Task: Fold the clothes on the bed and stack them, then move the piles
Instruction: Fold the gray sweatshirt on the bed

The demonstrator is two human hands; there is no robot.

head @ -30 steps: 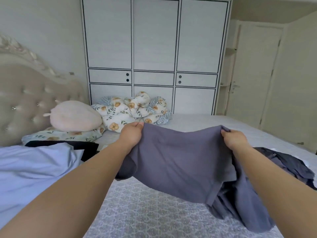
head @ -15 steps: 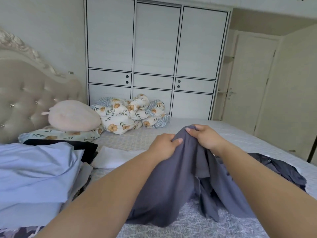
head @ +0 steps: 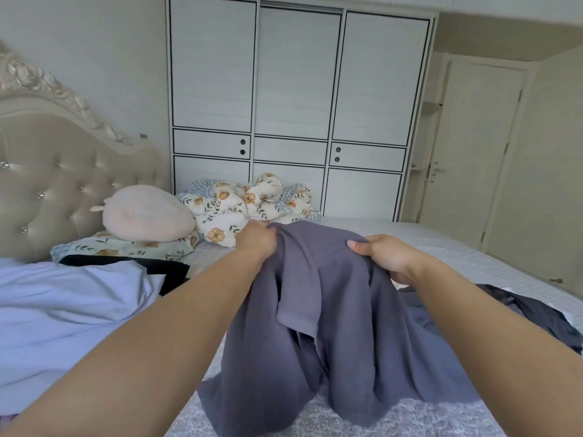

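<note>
Grey-purple soft knit garment [head: 331, 326] hangs lengthwise btwn my left hand [head: 257, 242] & right hand [head: 386, 257], both gripping its top edge, equally near.

You have no writing, label, brand, number or sign to read anywhere in this view.
</note>
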